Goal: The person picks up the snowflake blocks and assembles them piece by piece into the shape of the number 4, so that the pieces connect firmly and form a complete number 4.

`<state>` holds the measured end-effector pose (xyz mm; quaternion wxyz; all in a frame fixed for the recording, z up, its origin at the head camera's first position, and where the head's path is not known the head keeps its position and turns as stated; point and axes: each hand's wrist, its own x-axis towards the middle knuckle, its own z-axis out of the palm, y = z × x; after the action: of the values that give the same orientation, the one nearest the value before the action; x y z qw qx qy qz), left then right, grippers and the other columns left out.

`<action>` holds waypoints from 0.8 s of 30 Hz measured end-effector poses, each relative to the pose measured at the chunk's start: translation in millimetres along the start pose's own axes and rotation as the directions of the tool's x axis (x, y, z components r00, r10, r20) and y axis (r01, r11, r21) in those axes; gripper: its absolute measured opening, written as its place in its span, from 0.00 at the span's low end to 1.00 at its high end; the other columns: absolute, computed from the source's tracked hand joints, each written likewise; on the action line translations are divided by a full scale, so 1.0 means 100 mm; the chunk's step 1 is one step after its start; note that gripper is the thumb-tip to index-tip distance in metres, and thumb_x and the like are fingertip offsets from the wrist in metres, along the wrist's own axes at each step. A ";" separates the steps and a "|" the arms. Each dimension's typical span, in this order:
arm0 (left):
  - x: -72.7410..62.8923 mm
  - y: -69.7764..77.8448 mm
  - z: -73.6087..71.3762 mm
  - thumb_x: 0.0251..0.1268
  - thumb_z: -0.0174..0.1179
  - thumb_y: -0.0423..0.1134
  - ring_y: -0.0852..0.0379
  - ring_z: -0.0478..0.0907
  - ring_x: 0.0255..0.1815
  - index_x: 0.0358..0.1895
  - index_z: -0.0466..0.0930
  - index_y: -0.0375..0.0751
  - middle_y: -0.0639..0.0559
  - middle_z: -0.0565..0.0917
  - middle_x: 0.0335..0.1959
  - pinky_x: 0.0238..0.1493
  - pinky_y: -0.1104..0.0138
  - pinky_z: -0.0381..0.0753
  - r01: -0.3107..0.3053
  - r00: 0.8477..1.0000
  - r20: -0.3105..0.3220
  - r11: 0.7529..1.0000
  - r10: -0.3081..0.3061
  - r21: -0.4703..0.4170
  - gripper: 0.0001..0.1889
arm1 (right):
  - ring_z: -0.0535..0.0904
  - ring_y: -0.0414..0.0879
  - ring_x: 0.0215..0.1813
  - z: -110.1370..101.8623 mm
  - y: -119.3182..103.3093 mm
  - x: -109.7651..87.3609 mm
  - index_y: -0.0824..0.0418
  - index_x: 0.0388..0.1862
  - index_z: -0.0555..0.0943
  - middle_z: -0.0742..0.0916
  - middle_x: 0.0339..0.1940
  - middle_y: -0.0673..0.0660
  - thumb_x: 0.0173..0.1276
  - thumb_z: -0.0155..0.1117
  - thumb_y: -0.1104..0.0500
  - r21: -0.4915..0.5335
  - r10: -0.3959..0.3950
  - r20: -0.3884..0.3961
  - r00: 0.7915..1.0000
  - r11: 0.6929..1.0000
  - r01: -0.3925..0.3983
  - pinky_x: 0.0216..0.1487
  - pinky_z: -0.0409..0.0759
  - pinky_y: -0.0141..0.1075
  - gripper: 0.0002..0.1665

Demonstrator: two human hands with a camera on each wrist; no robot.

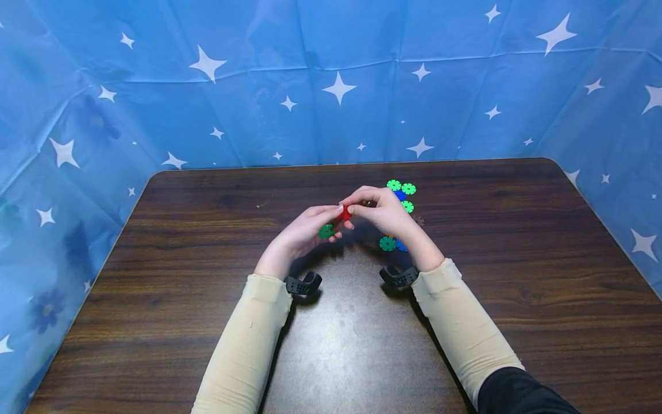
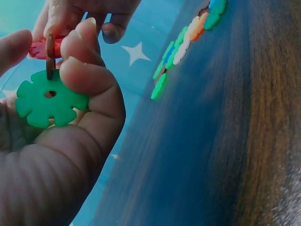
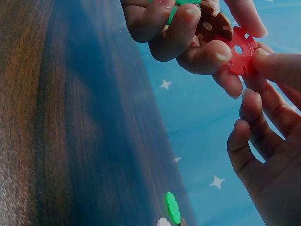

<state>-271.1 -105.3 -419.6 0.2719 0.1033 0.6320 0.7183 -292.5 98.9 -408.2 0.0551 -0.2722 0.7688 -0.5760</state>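
Note:
Over the middle of the table both hands meet at a red notched disc, a flat plastic snowflake-style piece. It is slotted to a brown disc, which joins a green disc below it in the left wrist view. My left hand grips this joined chain, its fingers curled around the brown and red pieces, with the green one against the palm. From the other side my right hand pinches the red disc between thumb and forefinger, its other fingers loosely bent.
Right of the hands, several loose discs lie on the dark wooden table: bright green, dark green, blue, white and orange. A blue star-patterned cloth hangs behind the table.

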 end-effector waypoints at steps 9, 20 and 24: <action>0.03 -0.01 -0.02 0.78 0.46 0.44 0.57 0.70 0.31 0.62 0.67 0.24 0.45 0.79 0.40 0.35 0.69 0.72 -0.027 0.999 -0.033 0.999 0.028 0.038 0.24 | 0.77 0.55 0.42 -0.10 0.03 -0.01 0.62 0.49 0.86 0.85 0.44 0.55 0.69 0.64 0.61 -0.030 0.016 -0.008 1.000 0.999 -0.016 0.41 0.79 0.49 0.12; 0.05 -0.01 -0.04 0.76 0.50 0.41 0.48 0.69 0.41 0.63 0.66 0.28 0.38 0.79 0.45 0.40 0.63 0.69 -0.048 0.992 -0.119 0.999 0.049 0.011 0.22 | 0.73 0.53 0.40 -0.49 0.39 -0.10 0.62 0.54 0.83 0.82 0.57 0.61 0.66 0.66 0.59 -0.425 0.319 0.018 0.948 0.861 -0.282 0.37 0.71 0.43 0.18; 0.04 -0.01 -0.05 0.75 0.52 0.41 0.48 0.68 0.38 0.59 0.70 0.34 0.45 0.82 0.43 0.39 0.64 0.68 -0.066 0.986 -0.155 0.998 0.066 0.003 0.17 | 0.71 0.54 0.47 -0.51 0.46 -0.11 0.61 0.53 0.84 0.80 0.57 0.62 0.63 0.69 0.59 -0.486 0.346 0.006 0.938 0.821 -0.299 0.40 0.69 0.45 0.19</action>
<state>-276.3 -107.5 -421.8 0.1983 0.0677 0.6465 0.7336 -319.5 156.6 -436.5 0.1190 -0.1701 0.9183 -0.3371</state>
